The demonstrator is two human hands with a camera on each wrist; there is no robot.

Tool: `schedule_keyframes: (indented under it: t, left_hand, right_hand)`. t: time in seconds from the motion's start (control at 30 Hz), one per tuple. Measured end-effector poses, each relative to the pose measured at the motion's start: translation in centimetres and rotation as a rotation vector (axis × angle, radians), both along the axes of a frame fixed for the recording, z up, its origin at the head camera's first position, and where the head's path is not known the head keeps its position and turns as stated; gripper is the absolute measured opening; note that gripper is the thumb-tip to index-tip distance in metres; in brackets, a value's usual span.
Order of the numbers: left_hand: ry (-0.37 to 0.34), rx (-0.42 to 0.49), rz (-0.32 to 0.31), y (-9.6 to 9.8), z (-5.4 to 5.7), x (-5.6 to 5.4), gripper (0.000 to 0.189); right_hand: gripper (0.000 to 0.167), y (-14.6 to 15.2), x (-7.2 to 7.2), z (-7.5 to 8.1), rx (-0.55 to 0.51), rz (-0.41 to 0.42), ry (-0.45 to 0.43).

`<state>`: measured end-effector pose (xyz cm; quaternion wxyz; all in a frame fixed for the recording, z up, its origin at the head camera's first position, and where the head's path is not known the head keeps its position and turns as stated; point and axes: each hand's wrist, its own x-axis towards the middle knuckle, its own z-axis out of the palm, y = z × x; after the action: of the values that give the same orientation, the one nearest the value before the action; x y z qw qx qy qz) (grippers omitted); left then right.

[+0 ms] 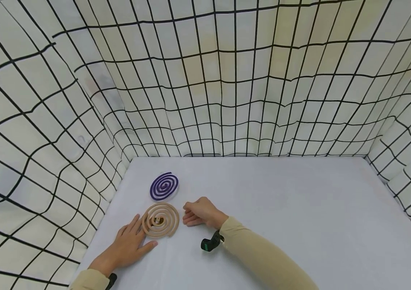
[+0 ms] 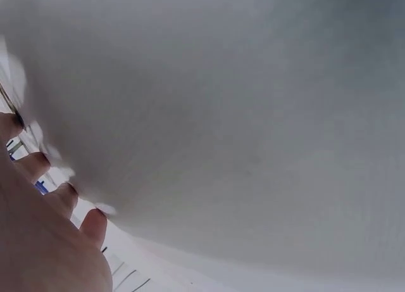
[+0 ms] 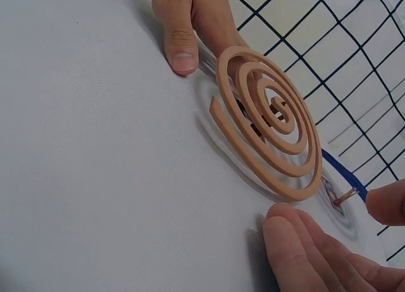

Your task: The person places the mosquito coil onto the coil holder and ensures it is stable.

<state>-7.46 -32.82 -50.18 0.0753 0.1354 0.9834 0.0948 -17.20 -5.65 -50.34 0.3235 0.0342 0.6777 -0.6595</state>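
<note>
A tan mosquito coil (image 1: 161,218) sits raised on a small dark holder (image 1: 158,221), level above the white surface. My left hand (image 1: 127,243) lies flat on that surface with its fingers spread. Its index finger reaches the coil's left edge, partly behind the rings in the right wrist view. To the right of the coil is my right hand (image 1: 202,212), fingers bent and thumb apart from them, with nothing visible between. Fingertips (image 3: 285,232) of this hand come close to the coil's rim. Farther back stands a purple mosquito coil (image 1: 164,186), tilted.
White cloth (image 1: 281,209) covers the table. Black netting (image 1: 245,100) over pale sheets rises at the back and both sides. In the right wrist view, a thin upright piece (image 3: 345,196) shows by the farther coil. The left wrist view shows mostly blurred cloth.
</note>
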Motion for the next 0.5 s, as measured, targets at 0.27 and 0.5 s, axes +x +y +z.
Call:
schedule_keyframes:
  t: [0.27, 0.5]
  left_hand:
    - [0.067, 0.035, -0.021, -0.5, -1.1, -0.2, 0.086]
    - [0.064, 0.038, -0.012, -0.5, -0.2, -0.2, 0.092]
  right_hand:
    - [0.028, 1.7, -0.2, -0.3, -0.021, 0.009, 0.008]
    - [0.028, 3.7, -0.8, -0.7, -0.009, 0.000, 0.018]
